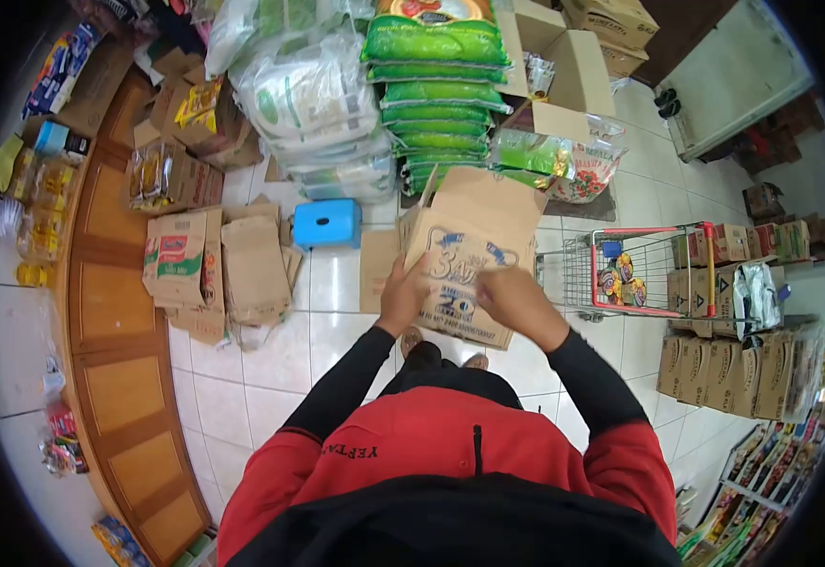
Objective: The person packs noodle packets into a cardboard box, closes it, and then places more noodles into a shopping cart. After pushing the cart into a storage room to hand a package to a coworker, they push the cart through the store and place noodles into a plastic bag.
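An open cardboard box [474,203] with dark blue print, including a large "20", stands tilted in front of my body with flaps raised. My left hand [403,298] is closed on its left edge, the fingers partly blurred. Over the printed face, my right hand [523,304] is curled like a fist and slightly smeared by motion. Whether anything is in the right hand's fingers cannot be made out. A loose cardboard flap [374,274] sticks out at the box's left side. My shoes show just below the box.
Flattened cartons [256,260] lie on the left, near a blue container [327,224]. Green sacks [441,90] and plastic-wrapped packs [313,104] are stacked ahead. A shopping cart [639,269] holding several packets is at right, before cartons [729,373]. Wooden cabinets [114,283] line the left.
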The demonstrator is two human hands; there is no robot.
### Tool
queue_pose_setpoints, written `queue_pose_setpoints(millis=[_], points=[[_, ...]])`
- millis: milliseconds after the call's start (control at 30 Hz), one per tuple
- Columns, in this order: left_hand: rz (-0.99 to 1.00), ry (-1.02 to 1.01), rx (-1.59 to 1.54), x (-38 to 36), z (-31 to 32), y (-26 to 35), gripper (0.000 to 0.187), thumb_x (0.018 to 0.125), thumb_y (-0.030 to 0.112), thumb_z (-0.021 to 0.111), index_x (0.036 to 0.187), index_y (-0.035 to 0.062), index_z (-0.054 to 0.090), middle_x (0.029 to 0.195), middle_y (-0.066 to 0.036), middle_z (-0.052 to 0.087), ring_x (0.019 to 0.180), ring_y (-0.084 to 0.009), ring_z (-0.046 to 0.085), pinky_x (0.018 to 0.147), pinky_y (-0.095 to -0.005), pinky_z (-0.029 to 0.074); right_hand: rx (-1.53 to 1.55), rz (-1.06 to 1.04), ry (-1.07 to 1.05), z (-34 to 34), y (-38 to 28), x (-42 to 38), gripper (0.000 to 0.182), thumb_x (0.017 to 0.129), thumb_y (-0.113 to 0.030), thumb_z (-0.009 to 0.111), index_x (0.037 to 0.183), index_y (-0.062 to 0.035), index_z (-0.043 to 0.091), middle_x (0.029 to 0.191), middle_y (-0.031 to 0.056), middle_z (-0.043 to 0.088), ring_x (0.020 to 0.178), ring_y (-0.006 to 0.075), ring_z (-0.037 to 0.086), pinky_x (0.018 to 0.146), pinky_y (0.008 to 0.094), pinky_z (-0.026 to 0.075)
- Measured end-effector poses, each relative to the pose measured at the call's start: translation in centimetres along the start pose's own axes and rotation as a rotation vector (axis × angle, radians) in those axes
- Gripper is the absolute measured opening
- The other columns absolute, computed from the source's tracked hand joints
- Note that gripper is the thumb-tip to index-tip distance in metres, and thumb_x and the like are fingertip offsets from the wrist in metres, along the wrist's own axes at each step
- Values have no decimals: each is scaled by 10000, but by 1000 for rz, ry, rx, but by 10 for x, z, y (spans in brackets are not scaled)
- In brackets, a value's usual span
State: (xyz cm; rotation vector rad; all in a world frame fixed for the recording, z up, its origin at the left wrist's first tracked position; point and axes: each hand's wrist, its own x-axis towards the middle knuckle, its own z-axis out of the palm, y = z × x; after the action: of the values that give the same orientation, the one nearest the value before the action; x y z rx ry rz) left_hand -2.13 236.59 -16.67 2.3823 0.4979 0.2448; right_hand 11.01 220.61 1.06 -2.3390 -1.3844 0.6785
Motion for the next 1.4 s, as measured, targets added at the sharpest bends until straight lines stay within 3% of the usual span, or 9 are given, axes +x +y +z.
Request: queue_pose_setpoints(millis=[133, 233, 400, 500, 633, 833, 1100, 1267, 1400], points=[[-24, -77, 15, 6, 11, -1, 945, 621, 234, 766, 1394, 284, 224, 1351, -265, 279, 1130, -420, 434, 898, -413, 427, 10, 408, 129, 104, 46, -43, 451, 574, -122, 761, 982, -67, 576, 1194, 233, 417, 1076, 419, 435, 839, 447, 434], [-81, -328, 79, -6, -9, 33, 1088, 540, 238, 820, 1406, 300, 165, 1386, -284, 175, 1114, -453, 437, 883, -437, 440, 70, 416, 355, 150, 68, -52, 538, 537, -70, 786, 1027, -86, 566, 1269, 229, 339, 1209, 432, 283, 956, 433, 363], [-143, -434, 76, 5, -19, 20, 1280, 425, 175, 865, 1410, 325, 61, 1399, -308, 64, 1039, -476, 491, 840, -447, 471, 94, 278, 230, 141, 66, -49, 645, 516, -92, 797, 1102, -137, 530, 1345, 209, 284, 1284, 428, 207, 1004, 465, 312], [-125, -417, 105, 11, -10, 20, 1264, 426, 187, 861, 1410, 322, 78, 1378, -311, 138, 974, -463, 536, 799, -433, 491, -318, 76, 247, 141, 56, -31, 545, 605, -148, 719, 1118, -158, 535, 1245, 117, 406, 1204, 368, 342, 958, 417, 364], [-163, -398, 158, 19, -10, 17, 1219, 447, 207, 849, 1409, 316, 108, 1338, -309, 227, 912, -445, 571, 753, -425, 505, 19, -189, 48, 144, 55, -9, 305, 777, -125, 497, 1067, -180, 572, 1091, 70, 484, 1031, 220, 457, 837, 344, 424], [-165, -436, 208, 16, -9, 17, 1169, 461, 197, 841, 1397, 328, 153, 1318, -312, 244, 866, -434, 584, 708, -433, 510, -64, -561, 32, 147, 62, 13, 214, 736, -101, 543, 930, -104, 633, 999, 40, 527, 930, 232, 477, 790, 307, 432], [-134, -424, 182, 7, -1, 23, 1198, 412, 233, 851, 1386, 365, 166, 1289, -299, 294, 840, -428, 594, 714, -434, 513, -179, -628, -190, 170, 61, 19, 114, 643, -66, 580, 745, -44, 624, 756, 82, 602, 816, 254, 554, 744, 334, 457], [-218, -366, 180, 10, -4, 19, 1187, 396, 225, 857, 1388, 313, 211, 1329, -293, 253, 943, -442, 558, 750, -443, 505, -329, -179, -267, 175, 37, -2, 143, 708, -143, 550, 684, -40, 647, 679, 135, 638, 670, 255, 652, 533, 382, 506], [-61, -266, 245, 7, -15, 37, 1082, 488, 279, 828, 1392, 250, 233, 1383, -289, 165, 1170, -501, 362, 873, -505, 431, -411, -155, -424, 131, 27, 1, 228, 751, -143, 526, 936, -38, 609, 712, 123, 643, 632, 257, 644, 537, 372, 501]])
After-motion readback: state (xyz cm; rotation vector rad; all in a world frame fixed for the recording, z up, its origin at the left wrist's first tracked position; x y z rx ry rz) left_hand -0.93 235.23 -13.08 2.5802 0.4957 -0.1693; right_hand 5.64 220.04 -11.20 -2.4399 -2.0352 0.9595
